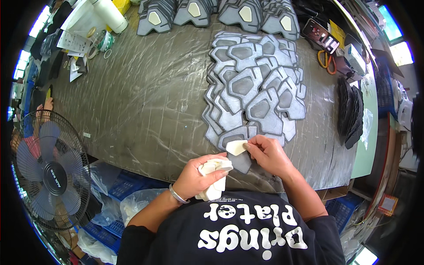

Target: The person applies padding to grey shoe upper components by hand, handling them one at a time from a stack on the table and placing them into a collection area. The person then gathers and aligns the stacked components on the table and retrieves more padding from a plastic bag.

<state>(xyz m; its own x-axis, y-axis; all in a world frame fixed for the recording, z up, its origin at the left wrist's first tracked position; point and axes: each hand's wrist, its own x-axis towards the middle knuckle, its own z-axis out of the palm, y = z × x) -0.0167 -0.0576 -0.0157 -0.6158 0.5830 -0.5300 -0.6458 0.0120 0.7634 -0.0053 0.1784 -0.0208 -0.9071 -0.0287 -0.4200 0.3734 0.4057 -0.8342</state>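
Observation:
My left hand (pixel 191 179) is closed around a bunch of cream-coloured pads (pixel 215 170), held just off the table's front edge. Between the thumb and fingers of my right hand (pixel 271 155) is a single five-sided cream pad (pixel 235 148). It lies over, or just above, a flat grey cut-out piece (pixel 240 163) nearest me; whether it touches cannot be made out. Beyond my hands, many similar grey pieces (pixel 244 86) with dark edges overlap in a spread pile. My left fingertips come close to the nearest piece's left side.
Stacked grey pieces with cream pads (pixel 194 11) line the table's far edge. Scissors (pixel 327 62), a phone (pixel 321 35) and black pieces (pixel 350 112) lie at right. A fan (pixel 55 172) stands at left, with another person's arm (pixel 43 112) behind it. A white bottle (pixel 110 15) is far left.

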